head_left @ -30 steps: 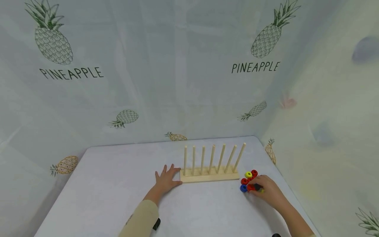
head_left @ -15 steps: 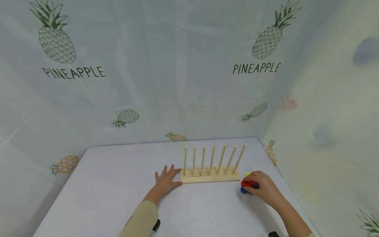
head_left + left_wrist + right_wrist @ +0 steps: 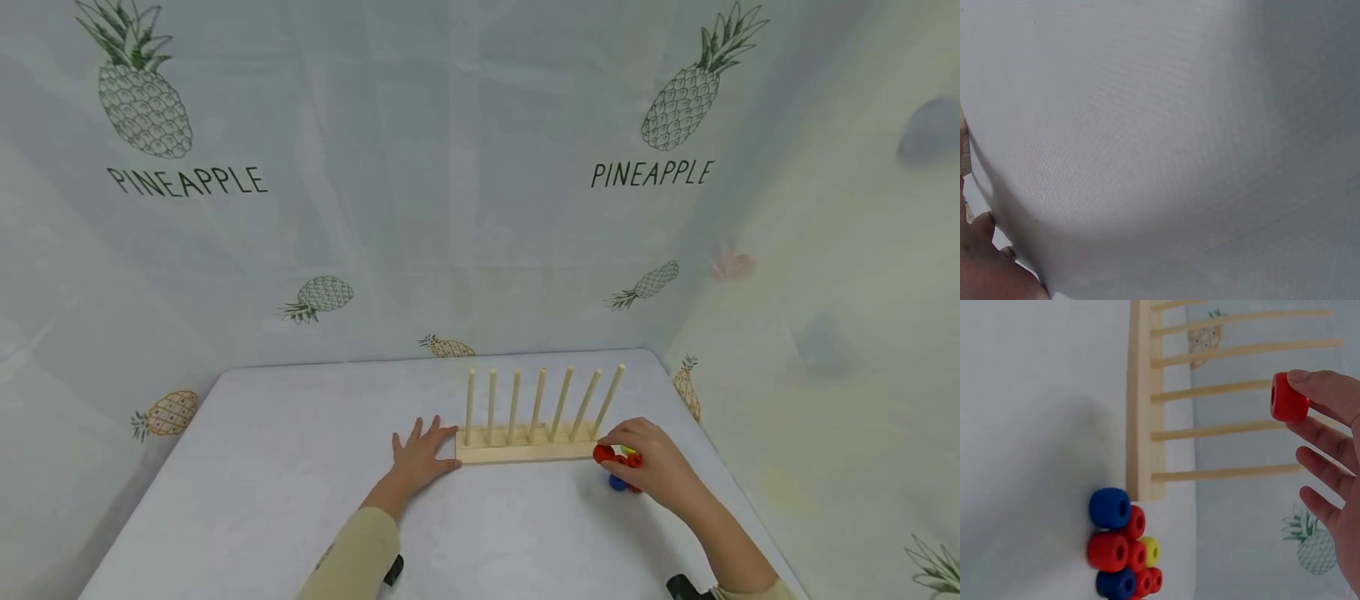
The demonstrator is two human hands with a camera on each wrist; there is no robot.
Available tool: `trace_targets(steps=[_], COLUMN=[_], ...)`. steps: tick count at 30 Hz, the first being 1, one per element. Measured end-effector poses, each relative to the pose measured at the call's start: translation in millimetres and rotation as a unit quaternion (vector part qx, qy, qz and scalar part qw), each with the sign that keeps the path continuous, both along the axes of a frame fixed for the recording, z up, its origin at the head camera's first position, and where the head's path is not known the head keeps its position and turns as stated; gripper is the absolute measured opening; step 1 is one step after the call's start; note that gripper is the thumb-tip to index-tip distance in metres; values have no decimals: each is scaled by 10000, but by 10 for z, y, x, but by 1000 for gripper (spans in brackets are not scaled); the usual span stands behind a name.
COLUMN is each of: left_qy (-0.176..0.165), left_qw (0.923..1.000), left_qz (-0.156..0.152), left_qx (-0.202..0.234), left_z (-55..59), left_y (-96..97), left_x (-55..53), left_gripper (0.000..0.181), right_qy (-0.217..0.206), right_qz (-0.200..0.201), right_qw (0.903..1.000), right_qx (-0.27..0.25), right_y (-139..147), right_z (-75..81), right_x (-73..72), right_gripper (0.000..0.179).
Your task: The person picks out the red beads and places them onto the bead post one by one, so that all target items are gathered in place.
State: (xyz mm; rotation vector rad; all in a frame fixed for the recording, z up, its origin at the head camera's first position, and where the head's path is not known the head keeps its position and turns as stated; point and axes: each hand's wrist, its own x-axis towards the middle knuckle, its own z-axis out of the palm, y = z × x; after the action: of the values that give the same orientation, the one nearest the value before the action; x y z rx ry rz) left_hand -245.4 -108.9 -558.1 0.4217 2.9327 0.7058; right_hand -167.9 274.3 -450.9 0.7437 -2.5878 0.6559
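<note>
Right wrist view: a smooth, barrel-shaped red bead (image 3: 1289,403), its dark bore partly visible, is pinched between thumb and fingertip of the right hand (image 3: 651,462), remaining fingers apart, near one end of the pale wooden rack (image 3: 1140,394) and overlapping its slender round pegs (image 3: 1219,430). Loose blue, red and yellow beads (image 3: 1110,551) are cut off by the lower frame edge and partly hand-covered in the head view. Left hand (image 3: 420,457), fingers spread and gripping nothing, touches the rack's opposite end; its own wrist view shows only a corner portion
</note>
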Motion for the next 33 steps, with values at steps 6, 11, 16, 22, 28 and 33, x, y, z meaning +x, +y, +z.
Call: trace_targets(steps=[6, 11, 16, 22, 28, 33], left_qy=[-34, 7, 17, 83, 175, 112], left_qw=[10000, 10000, 9999, 9996, 9996, 9998], left_qz=[-13, 11, -3, -73, 21, 37], left_qx=[53, 74, 140, 246, 214, 159], left_z=[21, 28, 35, -9, -53, 12], left_y=[-5, -9, -9, -19, -23, -6], left_x=[11, 15, 25, 35, 25, 30], left_gripper=[65, 65, 64, 67, 66, 64], right_qy=[398, 744, 983, 1069, 1106, 1146], right_qz=[259, 567, 819, 848, 903, 921], right_qw=[9988, 9956, 9917, 9906, 9897, 9888], right_qx=[-71, -108, -141, -91, -134, -241], right_y=[-95, -168, -223, -279, -340, -393], right_z=[98, 169, 239, 337, 418, 455], right_x=[-65, -128, -175, -219, -270, -308], right_gripper=[30, 33, 34, 32, 23, 34])
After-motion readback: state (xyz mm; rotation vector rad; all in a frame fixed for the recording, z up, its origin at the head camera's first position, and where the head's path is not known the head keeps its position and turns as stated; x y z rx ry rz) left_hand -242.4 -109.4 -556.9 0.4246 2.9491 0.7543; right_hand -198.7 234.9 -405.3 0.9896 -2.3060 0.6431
